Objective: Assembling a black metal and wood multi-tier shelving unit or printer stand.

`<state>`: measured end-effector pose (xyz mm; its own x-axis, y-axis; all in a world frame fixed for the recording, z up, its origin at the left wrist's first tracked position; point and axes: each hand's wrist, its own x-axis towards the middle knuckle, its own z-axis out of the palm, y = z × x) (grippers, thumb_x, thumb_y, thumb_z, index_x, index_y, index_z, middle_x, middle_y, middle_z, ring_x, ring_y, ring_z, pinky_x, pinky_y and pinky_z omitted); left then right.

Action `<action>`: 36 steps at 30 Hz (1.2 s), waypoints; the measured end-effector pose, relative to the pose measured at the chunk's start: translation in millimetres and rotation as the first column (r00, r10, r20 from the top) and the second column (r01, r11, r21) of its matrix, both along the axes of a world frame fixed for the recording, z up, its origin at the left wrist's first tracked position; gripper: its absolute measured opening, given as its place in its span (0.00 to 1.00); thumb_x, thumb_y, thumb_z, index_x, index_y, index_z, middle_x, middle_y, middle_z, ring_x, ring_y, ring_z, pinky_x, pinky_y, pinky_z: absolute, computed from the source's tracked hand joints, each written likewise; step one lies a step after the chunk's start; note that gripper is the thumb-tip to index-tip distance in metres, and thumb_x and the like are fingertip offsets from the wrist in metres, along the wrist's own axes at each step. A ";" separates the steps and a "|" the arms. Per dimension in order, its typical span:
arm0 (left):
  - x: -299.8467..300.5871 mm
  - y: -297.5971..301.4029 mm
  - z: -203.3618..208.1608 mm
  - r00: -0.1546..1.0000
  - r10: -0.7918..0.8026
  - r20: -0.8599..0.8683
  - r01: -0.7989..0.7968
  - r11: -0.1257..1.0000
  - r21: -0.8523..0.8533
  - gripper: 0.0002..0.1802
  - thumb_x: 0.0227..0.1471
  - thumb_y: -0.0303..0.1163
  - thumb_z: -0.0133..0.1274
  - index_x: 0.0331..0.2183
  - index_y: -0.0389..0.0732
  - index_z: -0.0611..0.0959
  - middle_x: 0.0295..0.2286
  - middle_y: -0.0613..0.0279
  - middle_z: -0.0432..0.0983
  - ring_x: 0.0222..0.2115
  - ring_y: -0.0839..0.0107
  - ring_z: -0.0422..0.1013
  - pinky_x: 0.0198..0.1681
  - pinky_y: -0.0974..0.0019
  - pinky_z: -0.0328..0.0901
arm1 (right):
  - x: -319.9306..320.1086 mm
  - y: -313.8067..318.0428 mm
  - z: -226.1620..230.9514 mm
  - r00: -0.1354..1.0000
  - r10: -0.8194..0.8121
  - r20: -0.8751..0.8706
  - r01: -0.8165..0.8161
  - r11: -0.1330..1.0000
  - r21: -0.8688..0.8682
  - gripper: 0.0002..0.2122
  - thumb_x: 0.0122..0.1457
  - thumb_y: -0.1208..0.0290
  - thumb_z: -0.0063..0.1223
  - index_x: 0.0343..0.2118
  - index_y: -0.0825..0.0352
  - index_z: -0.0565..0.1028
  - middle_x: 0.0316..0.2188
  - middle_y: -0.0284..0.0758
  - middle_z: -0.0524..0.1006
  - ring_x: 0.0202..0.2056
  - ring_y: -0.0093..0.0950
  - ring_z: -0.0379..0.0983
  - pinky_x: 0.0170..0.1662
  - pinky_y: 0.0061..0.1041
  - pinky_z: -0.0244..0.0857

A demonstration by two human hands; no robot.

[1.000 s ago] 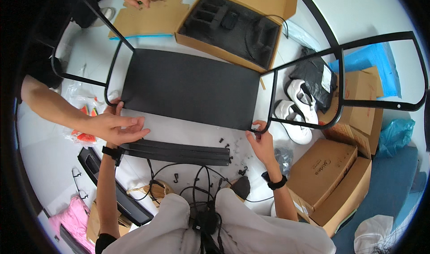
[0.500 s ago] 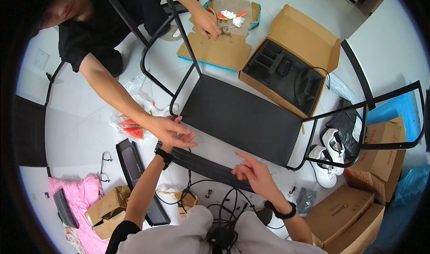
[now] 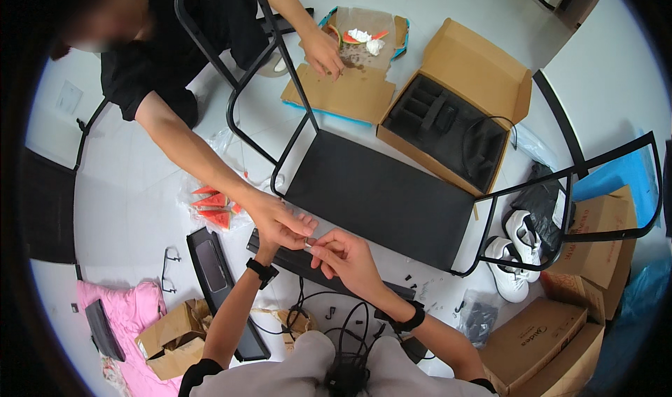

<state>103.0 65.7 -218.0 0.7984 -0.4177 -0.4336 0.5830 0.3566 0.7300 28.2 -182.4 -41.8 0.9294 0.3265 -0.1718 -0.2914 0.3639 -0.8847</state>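
Note:
A tiny silvery piece (image 3: 309,242), too small to name, sits between the pinched fingertips of my right hand (image 3: 344,258) and the fingers beside them. My left hand (image 3: 267,247) lies mostly under a co-worker's hand (image 3: 278,221), so its fingers are hidden. Just beyond my hands lies a black shelf board (image 3: 381,194) joined to a black tubular metal frame (image 3: 269,160). Below them, a long black panel (image 3: 318,270) rests on the floor.
Small black hardware and cables (image 3: 329,302) lie close to my knees. An open carton with black foam (image 3: 448,121) stands beyond the board, white shoes (image 3: 509,264) and cartons (image 3: 535,334) at right. Watermelon slices (image 3: 213,208) lie at left.
My right hand has moved left and closed to a pinch, meeting the co-worker's hand and my left hand. The co-worker's hand has shifted slightly toward me.

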 end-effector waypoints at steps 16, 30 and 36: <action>-31.4 -16.8 42.8 0.816 -0.120 0.566 -0.448 0.487 0.750 0.23 0.48 0.20 0.55 0.47 0.35 0.70 0.35 0.53 0.77 0.34 0.65 0.75 0.38 0.65 0.71 | 31.6 -35.2 -29.4 0.934 -0.039 0.355 0.246 0.790 -0.562 0.10 0.59 0.68 0.57 0.39 0.67 0.73 0.31 0.37 0.76 0.27 0.28 0.74 0.30 0.27 0.68; -60.7 0.7 73.1 0.792 -0.083 0.605 -0.481 0.525 0.702 0.24 0.50 0.23 0.55 0.50 0.36 0.68 0.38 0.56 0.77 0.38 0.65 0.75 0.40 0.66 0.70 | 7.5 -107.5 -88.5 0.907 0.308 0.286 0.306 -0.015 -0.952 0.52 0.43 0.49 0.68 0.65 0.70 0.50 0.66 0.57 0.44 0.67 0.54 0.37 0.64 0.57 0.40; -74.3 -21.2 53.5 0.816 -0.130 0.563 -0.410 0.557 0.723 0.25 0.48 0.26 0.57 0.48 0.36 0.70 0.37 0.56 0.77 0.39 0.64 0.74 0.43 0.64 0.69 | -3.0 -108.5 -79.6 0.943 0.325 0.070 0.126 -0.155 -0.980 0.54 0.44 0.49 0.68 0.68 0.66 0.44 0.67 0.56 0.40 0.68 0.53 0.33 0.61 0.66 0.38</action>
